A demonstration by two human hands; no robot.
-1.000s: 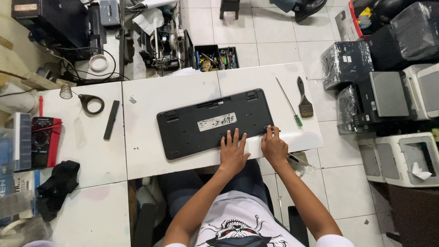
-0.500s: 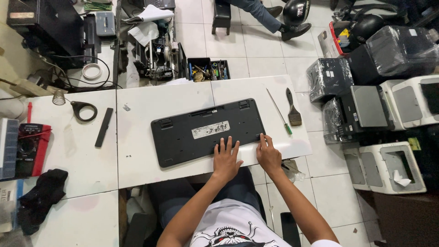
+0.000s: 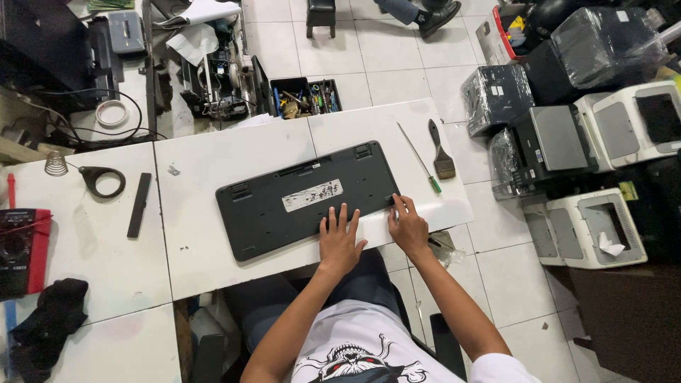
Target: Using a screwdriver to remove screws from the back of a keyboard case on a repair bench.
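Note:
A black keyboard (image 3: 298, 198) lies face down on the white table (image 3: 213, 163), its underside and a pale label showing. My left hand (image 3: 339, 241) rests flat with spread fingers on the keyboard's near edge. My right hand (image 3: 408, 225) touches the keyboard's near right corner with its fingertips. Neither hand holds anything. A green-handled screwdriver (image 3: 420, 167) and a small paintbrush (image 3: 441, 150) lie on the table just right of the keyboard.
A black bar (image 3: 139, 204), a black ring-shaped tool (image 3: 103, 180) and a red multimeter (image 3: 23, 250) lie at left. A tool tray (image 3: 306, 96) stands behind the table. Several printers (image 3: 567, 142) crowd the floor at right. Another person's feet (image 3: 418, 14) show at top.
The view has shifted slightly. My hands stay at the keyboard's near edge, with my right hand's fingers now reaching onto its right corner.

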